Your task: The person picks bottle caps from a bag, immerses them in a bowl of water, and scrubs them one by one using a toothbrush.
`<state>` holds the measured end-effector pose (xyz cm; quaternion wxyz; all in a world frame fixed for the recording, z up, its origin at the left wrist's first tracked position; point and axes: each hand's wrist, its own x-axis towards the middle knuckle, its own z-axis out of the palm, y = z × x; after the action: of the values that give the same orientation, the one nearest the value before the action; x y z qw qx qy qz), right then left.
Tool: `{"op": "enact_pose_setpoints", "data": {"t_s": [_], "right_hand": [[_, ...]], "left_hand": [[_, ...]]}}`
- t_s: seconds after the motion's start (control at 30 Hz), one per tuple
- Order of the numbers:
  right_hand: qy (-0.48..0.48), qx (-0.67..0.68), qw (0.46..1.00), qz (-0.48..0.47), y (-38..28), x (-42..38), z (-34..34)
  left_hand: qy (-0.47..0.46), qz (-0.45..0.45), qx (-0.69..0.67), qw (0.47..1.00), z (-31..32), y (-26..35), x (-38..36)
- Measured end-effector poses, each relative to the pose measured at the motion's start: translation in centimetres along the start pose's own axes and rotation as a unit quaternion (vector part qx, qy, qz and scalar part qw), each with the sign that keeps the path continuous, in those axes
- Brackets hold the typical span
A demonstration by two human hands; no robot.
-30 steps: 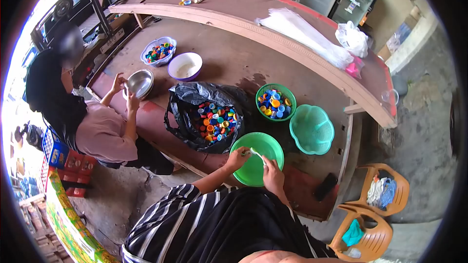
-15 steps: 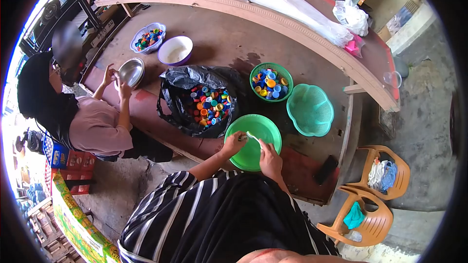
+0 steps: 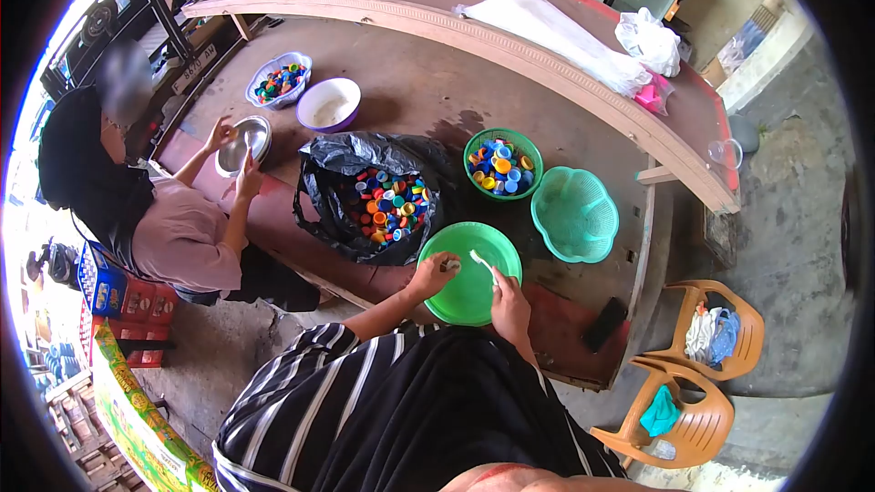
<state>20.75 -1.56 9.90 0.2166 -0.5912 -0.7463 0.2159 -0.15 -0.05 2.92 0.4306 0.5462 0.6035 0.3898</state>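
Observation:
Over the green basin (image 3: 467, 296), my right hand (image 3: 510, 308) grips a white toothbrush (image 3: 483, 264), its bristled head pointing up and left. My left hand (image 3: 432, 277) pinches a small whitish cap (image 3: 452, 265) above the basin's left side, mostly covered by the fingers. A gap separates the brush head from the left fingertips. Behind my left hand lies an opened black plastic bag (image 3: 319, 173) full of colourful bottle caps (image 3: 392, 205). Beyond the basin, a green basket (image 3: 472, 146) holds blue, yellow and orange caps. A flower-shaped pale green basket (image 3: 574, 216) stands beside it.
At left, a person (image 3: 187, 237) works over a metal bowl (image 3: 228, 161) with a brush-like tool. A white-and-purple bowl (image 3: 328, 105) and a lilac bowl of caps (image 3: 256, 91) stand farther back. A phone (image 3: 604, 324) lies right of me, near orange chairs (image 3: 743, 337).
The toothbrush has drawn back from my left fingers and now points up, clear of them. The other person's hands have moved apart, with a tool showing over the metal bowl.

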Motion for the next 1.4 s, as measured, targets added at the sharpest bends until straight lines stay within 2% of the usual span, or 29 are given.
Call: {"op": "enact_pose_setpoints", "data": {"t_s": [0.2,0.27,0.33,0.4,0.43,0.47,0.53,0.57,0.67,0.73,0.83,0.93,0.97,1.03,1.1,1.13,1.17,1.23,1.3,1.4], "right_hand": [[0.012,-0.004,1.000,-0.021,1.1,-1.0,0.2],[0.008,0.000,1.000,0.004,1.2,-1.3,-0.1],[0.018,0.010,1.000,0.015,1.7,-1.2,-0.3],[-0.001,0.003,0.999,0.033,2.3,-0.9,-0.5],[-0.014,0.000,0.999,0.047,2.7,-1.0,-0.5],[-0.005,0.025,0.999,0.025,3.3,-1.1,-0.6],[0.012,0.043,0.999,0.000,3.8,-1.0,-0.7],[0.020,0.054,0.998,-0.011,3.9,-1.0,-0.7],[0.014,0.061,0.998,-0.006,3.8,-1.0,-1.1],[0.013,0.068,0.998,0.008,4.3,-0.9,-1.0],[0.016,0.097,0.995,0.019,4.2,-1.0,-0.9],[0.000,0.106,0.994,0.016,4.1,-0.2,-1.1],[-0.008,0.104,0.994,0.012,4.1,0.4,-0.9],[-0.007,0.096,0.995,-0.013,4.2,1.3,-0.5],[-0.019,0.084,0.996,-0.025,3.7,2.0,-0.6],[-0.026,0.093,0.995,-0.035,3.2,2.4,-0.9],[-0.037,0.092,0.995,-0.031,3.0,2.7,-1.0],[-0.053,0.090,0.994,-0.024,2.9,3.2,-1.2],[-0.051,0.083,0.995,-0.032,3.1,3.4,-1.2],[-0.051,0.073,0.996,-0.028,3.2,3.0,-1.4]], "left_hand": [[0.009,0.060,0.033,0.998,0.0,0.2,1.5],[0.021,0.080,0.048,0.995,-0.1,1.6,3.2],[0.052,0.124,0.045,0.990,0.1,3.3,6.5],[0.098,0.234,0.075,0.964,0.3,4.9,10.8],[0.093,0.252,0.076,0.960,0.5,5.9,13.3],[0.096,0.196,0.053,0.975,0.6,8.0,14.8],[0.098,0.196,0.073,0.973,0.8,9.4,18.4],[0.136,0.239,0.054,0.960,1.1,9.5,19.4],[0.159,0.234,0.068,0.957,1.5,9.0,20.5],[0.152,0.240,0.089,0.955,0.8,8.6,19.5],[0.127,0.191,-0.007,0.973,0.0,7.7,14.8],[0.141,0.146,-0.010,0.979,-1.7,6.4,9.3],[0.163,0.178,0.045,0.969,-2.1,4.9,7.8],[0.161,0.146,0.089,0.972,-3.6,3.2,5.2],[0.209,0.137,0.154,0.956,-5.1,1.9,3.7],[0.213,0.101,0.082,0.968,-5.9,1.5,3.5],[0.225,0.089,0.118,0.963,-6.7,1.0,3.2],[0.273,0.099,0.190,0.938,-7.4,-1.4,3.9],[0.236,0.079,0.206,0.947,-8.6,-3.5,5.4],[0.262,0.081,0.307,0.911,-10.1,-4.5,8.1]]}}
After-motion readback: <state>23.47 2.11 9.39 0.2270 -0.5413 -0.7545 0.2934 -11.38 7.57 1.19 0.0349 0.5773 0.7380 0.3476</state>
